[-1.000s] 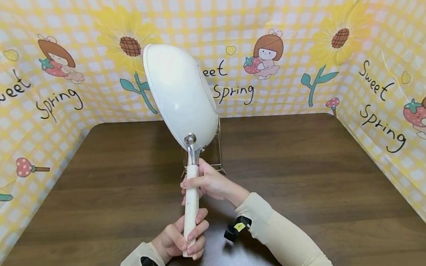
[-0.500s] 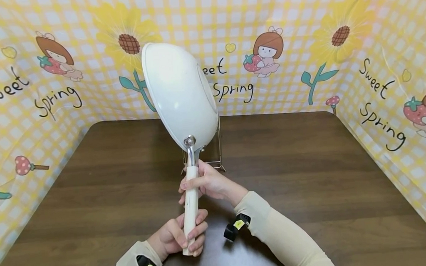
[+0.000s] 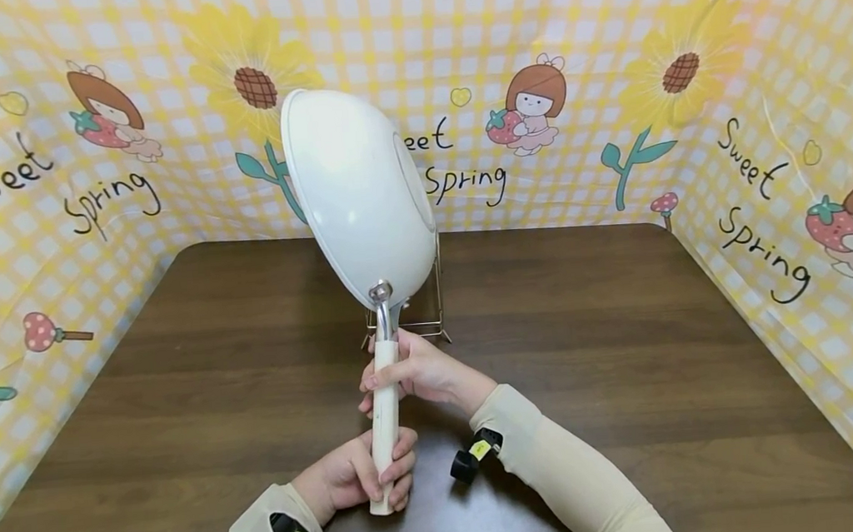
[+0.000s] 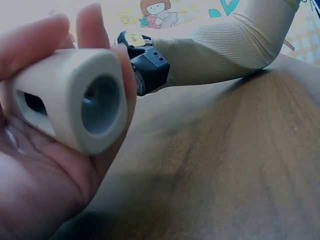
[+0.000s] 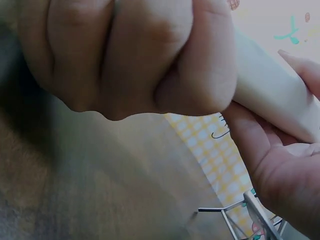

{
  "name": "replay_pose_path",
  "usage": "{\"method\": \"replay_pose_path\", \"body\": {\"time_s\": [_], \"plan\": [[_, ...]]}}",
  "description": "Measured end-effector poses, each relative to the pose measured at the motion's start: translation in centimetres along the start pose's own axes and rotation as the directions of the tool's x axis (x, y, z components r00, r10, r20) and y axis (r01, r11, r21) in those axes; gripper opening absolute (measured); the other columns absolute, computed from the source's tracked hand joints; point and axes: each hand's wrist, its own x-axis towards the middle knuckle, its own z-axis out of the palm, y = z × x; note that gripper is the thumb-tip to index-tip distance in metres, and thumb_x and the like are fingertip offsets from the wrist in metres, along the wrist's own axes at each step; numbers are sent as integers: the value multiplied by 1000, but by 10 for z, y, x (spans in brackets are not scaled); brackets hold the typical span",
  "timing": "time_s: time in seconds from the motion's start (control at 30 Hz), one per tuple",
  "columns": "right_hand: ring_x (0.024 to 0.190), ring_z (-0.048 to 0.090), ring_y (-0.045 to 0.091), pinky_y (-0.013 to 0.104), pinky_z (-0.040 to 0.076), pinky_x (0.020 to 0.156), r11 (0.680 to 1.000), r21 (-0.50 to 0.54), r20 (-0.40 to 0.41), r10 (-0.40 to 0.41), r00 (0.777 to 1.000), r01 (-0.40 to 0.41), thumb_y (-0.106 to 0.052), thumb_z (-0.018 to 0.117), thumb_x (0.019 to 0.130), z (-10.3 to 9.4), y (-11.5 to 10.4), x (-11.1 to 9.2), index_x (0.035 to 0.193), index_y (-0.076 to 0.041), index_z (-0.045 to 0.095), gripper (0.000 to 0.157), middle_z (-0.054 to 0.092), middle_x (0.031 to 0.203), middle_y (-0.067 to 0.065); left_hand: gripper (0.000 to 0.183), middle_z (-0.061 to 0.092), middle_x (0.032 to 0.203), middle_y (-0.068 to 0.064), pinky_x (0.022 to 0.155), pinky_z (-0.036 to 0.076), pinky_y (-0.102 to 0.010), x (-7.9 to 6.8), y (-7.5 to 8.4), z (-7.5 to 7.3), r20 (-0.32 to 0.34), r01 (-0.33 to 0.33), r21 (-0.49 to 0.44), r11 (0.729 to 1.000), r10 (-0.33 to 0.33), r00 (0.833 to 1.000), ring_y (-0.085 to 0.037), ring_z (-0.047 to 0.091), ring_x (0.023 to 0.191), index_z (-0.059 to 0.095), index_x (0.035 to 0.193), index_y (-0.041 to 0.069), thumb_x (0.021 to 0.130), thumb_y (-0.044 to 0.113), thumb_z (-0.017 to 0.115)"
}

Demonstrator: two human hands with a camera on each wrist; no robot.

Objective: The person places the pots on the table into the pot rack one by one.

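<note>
A white deep frying pan is held up on edge over the table, its rounded outside and flat base turned to the right. Its inside is hidden. My left hand grips the lower end of the cream handle, thumb on the near side and fingers wrapped round from the right. In the left wrist view the hollow butt of the handle shows within the curled fingers. Higher up, just below the metal neck, my right hand holds the same handle. Curled left fingers fill much of the right wrist view.
Behind the pan stands a metal wire rack, largely hidden by it in the head view. The brown wooden table is enclosed at the back and sides by a yellow checked cloth with printed flowers and figures.
The pan has dipped slightly and come a little nearer to me, and both hands have moved with it. Their grip on the handle looks unchanged.
</note>
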Motion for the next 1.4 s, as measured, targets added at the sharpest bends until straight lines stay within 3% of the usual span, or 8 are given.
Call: {"method": "replay_pose_path", "body": {"time_s": [0.17, 0.47, 0.73, 0.87, 1.13, 1.4], "plan": [[74, 66, 29, 49, 53, 70, 1000, 15, 30, 13, 999, -14, 10, 52, 80, -5, 3, -1, 99, -12, 42, 31, 67, 80, 10, 33, 49, 70, 6, 72, 50, -30, -2, -3, -3, -84, 23, 48, 999, -19, 996, -12, 61, 73, 44, 85, 18, 64, -3, 60], [81, 66, 31, 56, 45, 82, 997, 73, 75, 6, 997, -12, 18, 45, 79, -10, 8, -2, 99, -10, 40, 35, 68, 82, 13, 37, 59, 81, 3, 87, 46, -42, -3, -4, 0, -215, 75, 32, 997, -66, 974, -22, 63, 94, 52, 91, 14, 63, -10, 53], [81, 66, 30, 56, 44, 84, 996, 85, 80, 16, 997, -23, 20, 43, 78, -13, 10, -5, 99, -11, 42, 37, 68, 84, 14, 49, 64, 95, -2, 87, 46, -41, -3, -6, 1, -287, 52, 62, 997, -33, 957, -24, 62, 96, 51, 105, 10, 64, -16, 49], [81, 66, 30, 56, 44, 84, 996, 89, 93, 9, 996, -17, 20, 43, 78, -14, 12, -5, 98, -11, 42, 37, 67, 85, 14, 53, 63, 100, -8, 88, 46, -40, -4, -5, 2, -326, 52, 123, 991, -10, 945, -26, 60, 96, 46, 111, 4, 64, -18, 53], [81, 66, 29, 57, 44, 83, 996, 87, 104, 1, 995, -10, 19, 43, 79, -17, 13, -6, 101, -11, 42, 37, 67, 86, 14, 54, 62, 104, -10, 93, 43, -42, -4, -3, 2, -306, 38, 160, 986, 13, 952, -26, 59, 100, 44, 116, 1, 67, -18, 57], [85, 65, 31, 54, 46, 83, 998, 58, 69, 30, 997, -34, 14, 47, 81, -20, 10, -9, 106, -10, 42, 35, 66, 90, 15, 49, 63, 102, -10, 94, 42, -44, -1, 0, 6, -331, 49, 146, 988, 2, 944, -27, 59, 100, 43, 117, -1, 71, -15, 55]]}}
